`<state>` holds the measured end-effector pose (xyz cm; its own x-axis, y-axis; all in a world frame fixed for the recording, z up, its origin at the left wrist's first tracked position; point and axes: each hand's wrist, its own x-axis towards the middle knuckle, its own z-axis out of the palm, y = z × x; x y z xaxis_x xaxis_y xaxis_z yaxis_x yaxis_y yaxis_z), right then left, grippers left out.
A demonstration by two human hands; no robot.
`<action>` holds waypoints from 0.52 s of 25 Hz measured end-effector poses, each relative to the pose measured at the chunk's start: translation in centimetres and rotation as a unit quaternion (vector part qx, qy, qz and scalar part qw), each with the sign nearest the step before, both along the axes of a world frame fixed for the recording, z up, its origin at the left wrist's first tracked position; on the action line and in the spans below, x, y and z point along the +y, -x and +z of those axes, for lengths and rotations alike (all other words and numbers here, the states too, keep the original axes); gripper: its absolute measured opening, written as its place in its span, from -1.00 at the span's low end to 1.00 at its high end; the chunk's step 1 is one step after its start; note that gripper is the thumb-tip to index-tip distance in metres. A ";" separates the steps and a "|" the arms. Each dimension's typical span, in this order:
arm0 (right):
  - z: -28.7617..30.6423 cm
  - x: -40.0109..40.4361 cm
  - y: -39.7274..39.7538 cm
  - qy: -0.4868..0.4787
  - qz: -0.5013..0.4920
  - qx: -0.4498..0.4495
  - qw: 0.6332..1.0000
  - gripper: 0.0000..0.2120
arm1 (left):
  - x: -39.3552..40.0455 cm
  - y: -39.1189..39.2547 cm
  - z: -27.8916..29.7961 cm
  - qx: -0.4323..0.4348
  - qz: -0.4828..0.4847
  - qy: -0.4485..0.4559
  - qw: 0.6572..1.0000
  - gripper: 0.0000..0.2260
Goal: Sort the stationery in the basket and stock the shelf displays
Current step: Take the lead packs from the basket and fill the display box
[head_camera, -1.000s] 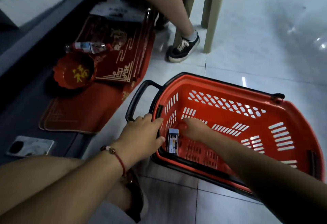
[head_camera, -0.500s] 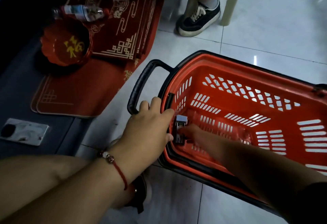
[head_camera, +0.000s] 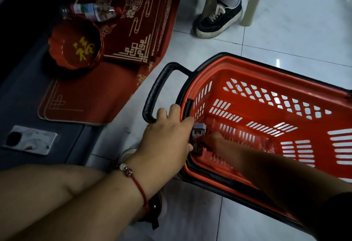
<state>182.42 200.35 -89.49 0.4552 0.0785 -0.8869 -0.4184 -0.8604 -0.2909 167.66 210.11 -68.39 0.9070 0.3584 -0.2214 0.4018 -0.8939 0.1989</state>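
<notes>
My left hand (head_camera: 167, 136) grips the near corner of the red basket (head_camera: 266, 73), fingers curled over the rim right beside the black handle (head_camera: 155, 92), thumb down against the wall. There's a red cord bracelet (head_camera: 133, 178) with beads on that wrist. My right hand (head_camera: 213, 141) is reaching down inside the basket, into that same corner, and its fingertips are on a small packet (head_camera: 198, 136) with a grey top that stands upright against the basket wall, just beside my left thumb. The fingers look drawn together on the packet's lower part, pinching it, though the shade in there makes the exact grip hard to read. The packet sits on the basket floor, touching the corner wall.

The basket rests on the pale tiled floor (head_camera: 285, 22). To the left, red mats (head_camera: 137, 27) with gold patterns lie stacked on a dark low ledge (head_camera: 22, 88), partly hanging over onto the tiles. On them sits a red scalloped bowl (head_camera: 76, 44) with a gold character inside, and a plastic bottle (head_camera: 89, 11) lies on its side just behind the bowl. Nearer to me on the ledge lies a phone (head_camera: 30, 140), back side up. Across the floor, someone's dark sneaker (head_camera: 219, 20) is planted next to a beige stool leg (head_camera: 251, 1).
</notes>
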 end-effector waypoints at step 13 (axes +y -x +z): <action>5.6 -0.8 0.0 -0.131 -0.124 0.118 0.977 -0.72 | 0.5 -0.1 0.8 0.020 0.040 0.071 0.996 -0.53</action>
<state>182.38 199.56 -83.89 0.2750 0.2309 -0.9333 -0.6859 -0.6332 -0.3587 167.78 210.60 -67.60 0.8663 0.3914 -0.3102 0.4805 -0.8227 0.3038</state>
